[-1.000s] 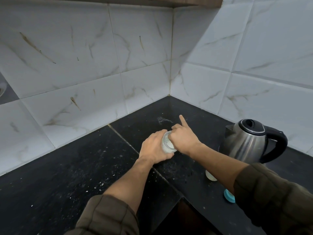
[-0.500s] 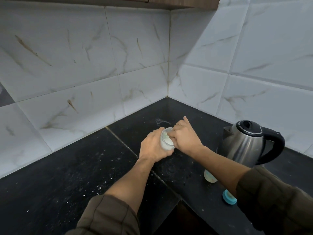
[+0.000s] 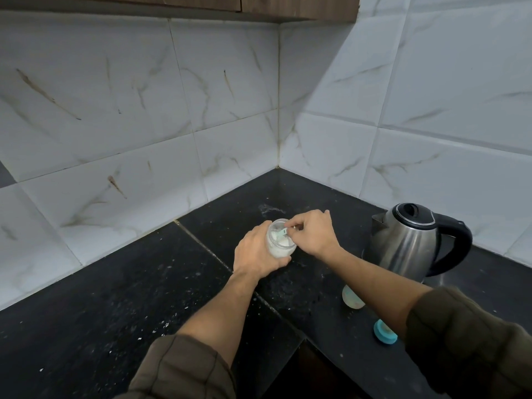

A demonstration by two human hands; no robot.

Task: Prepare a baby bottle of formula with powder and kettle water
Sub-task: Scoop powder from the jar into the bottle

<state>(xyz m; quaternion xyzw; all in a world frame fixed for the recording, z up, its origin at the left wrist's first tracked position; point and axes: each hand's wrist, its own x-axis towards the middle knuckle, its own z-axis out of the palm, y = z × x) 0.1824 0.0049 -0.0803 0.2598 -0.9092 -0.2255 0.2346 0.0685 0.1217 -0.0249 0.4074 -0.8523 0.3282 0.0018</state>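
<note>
My left hand [image 3: 256, 254] grips a small clear jar of white powder [image 3: 280, 240], tilted on the black counter [image 3: 115, 298]. My right hand [image 3: 311, 231] pinches a small teal scoop [image 3: 282, 233] whose end dips into the jar's open mouth. A steel electric kettle [image 3: 408, 243] with a black handle and lid stands to the right, lid closed. Under my right forearm sits a pale baby bottle [image 3: 352, 298], mostly hidden. A blue cap [image 3: 384, 332] lies near the counter's front edge.
White marble-look tiled walls meet in a corner behind the jar. White powder specks are scattered over the counter, with a smudge near the corner [image 3: 270, 208]. The counter's inner edge drops off at the bottom centre [image 3: 302, 341]. A wooden cabinet [image 3: 259, 7] hangs overhead.
My right hand has gone from pointing a finger over the jar to pinching the teal scoop inside its mouth. The jar's opening now shows more plainly. My left hand keeps its grip.
</note>
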